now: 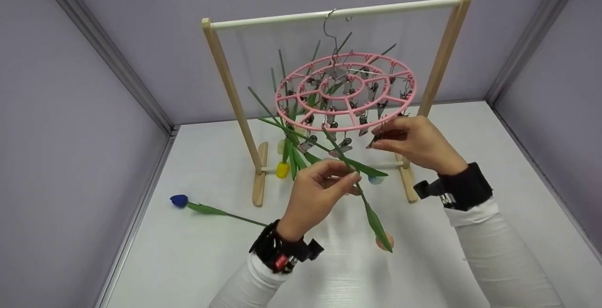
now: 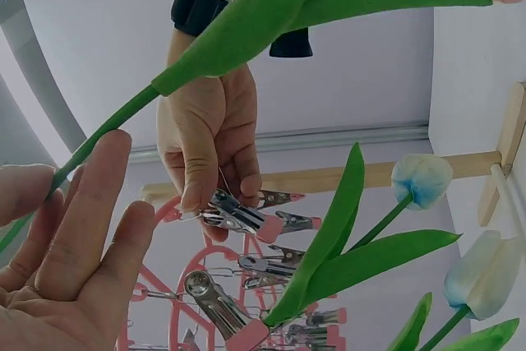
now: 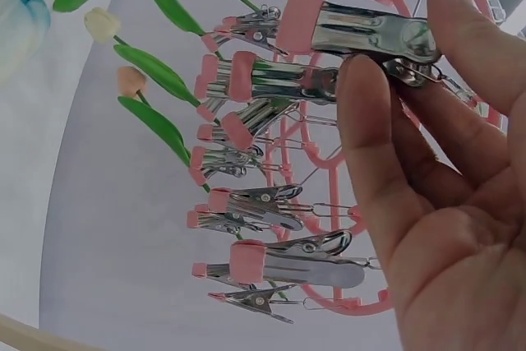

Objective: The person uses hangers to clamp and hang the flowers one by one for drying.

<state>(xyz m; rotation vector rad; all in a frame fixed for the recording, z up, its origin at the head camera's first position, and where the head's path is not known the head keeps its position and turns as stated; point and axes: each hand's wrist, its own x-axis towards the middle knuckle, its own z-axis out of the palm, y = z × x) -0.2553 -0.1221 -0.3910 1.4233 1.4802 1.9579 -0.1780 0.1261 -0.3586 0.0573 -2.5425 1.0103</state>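
Note:
In the head view my left hand (image 1: 320, 195) pinches the green stem of a peach tulip (image 1: 376, 223), whose bloom points down toward the table. The stem's upper end reaches up to the near rim of a round pink clip hanger (image 1: 356, 128). My right hand (image 1: 418, 143) is at the hanger's near right side. Between thumb and fingers it holds a metal clip with pink tips (image 3: 362, 30), best seen in the right wrist view. Other clips (image 3: 296, 265) dangle around it, and several tulips hang bloom-down from the hanger, including white-and-blue ones (image 2: 422, 180).
The hanger hooks over the white bar (image 1: 400, 8) of a rack with wooden posts (image 1: 444, 54). A blue tulip (image 1: 178, 200) lies on the white table (image 1: 207, 261) at left. A yellow tulip (image 1: 282, 170) shows beneath the hanger. Pale walls (image 1: 94, 157) enclose the table.

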